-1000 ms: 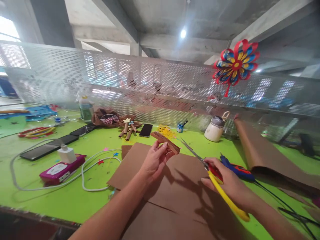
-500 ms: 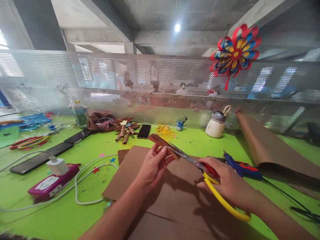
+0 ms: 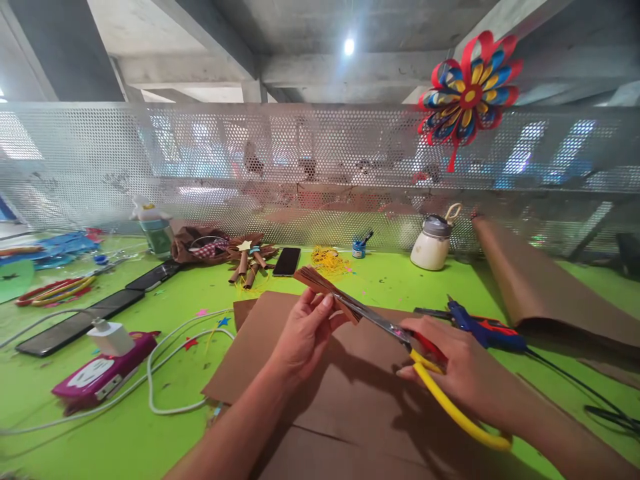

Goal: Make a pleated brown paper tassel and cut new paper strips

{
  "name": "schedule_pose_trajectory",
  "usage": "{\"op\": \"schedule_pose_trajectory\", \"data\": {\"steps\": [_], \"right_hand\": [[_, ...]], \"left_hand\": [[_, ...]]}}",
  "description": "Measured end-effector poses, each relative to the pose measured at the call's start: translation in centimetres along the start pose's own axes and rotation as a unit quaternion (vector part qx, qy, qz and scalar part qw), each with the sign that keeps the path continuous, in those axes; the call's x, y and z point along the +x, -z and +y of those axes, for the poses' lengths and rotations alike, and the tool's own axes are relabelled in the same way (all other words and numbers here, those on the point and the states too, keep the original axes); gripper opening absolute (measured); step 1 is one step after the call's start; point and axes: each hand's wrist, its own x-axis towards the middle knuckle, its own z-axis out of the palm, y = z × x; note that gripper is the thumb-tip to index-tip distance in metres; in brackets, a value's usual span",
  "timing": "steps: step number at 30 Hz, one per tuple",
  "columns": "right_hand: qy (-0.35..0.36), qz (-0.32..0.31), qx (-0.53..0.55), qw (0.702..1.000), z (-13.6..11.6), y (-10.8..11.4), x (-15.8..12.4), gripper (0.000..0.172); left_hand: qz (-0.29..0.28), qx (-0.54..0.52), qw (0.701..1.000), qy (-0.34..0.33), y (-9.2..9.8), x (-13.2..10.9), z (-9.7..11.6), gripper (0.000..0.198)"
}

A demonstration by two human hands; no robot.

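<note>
Above the brown sheets (image 3: pixel 245 343), your left hand (image 3: pixel 306 333) pinches the brown paper bundle (image 3: pixel 311 276), its long axis slanting from far left to near right. To its right, your right hand (image 3: pixel 460 353) grips the scissors (image 3: pixel 383 323), blades nearly parallel along the bundle's far edge. Green table (image 3: pixel 385 275) stretches beyond to the blue jar (image 3: pixel 359 251); the glue gun (image 3: pixel 470 325) sits just beside that hand.

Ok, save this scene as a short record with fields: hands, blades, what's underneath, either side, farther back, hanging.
left hand: pinches layered brown paper
right hand: grips scissors with yellow and red handles
blades: overlap the paper in this view; whether cutting, unclear
underneath: large brown sheets on a green table
right side: blue glue gun
left side: purple power strip, white charger plugged in
farther back: dark phone, small blue jar
hanging: red, blue and yellow paper flower
</note>
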Motion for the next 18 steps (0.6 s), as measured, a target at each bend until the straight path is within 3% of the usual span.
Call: {"op": "schedule_pose_trajectory", "data": {"steps": [18], "right_hand": [[0.020,0.000,0.029,0.999,0.82,-0.73,-0.79,0.034]], "left_hand": [[0.043,0.007,0.999,0.010,-0.35,-0.23,-0.11,0.026]]}}
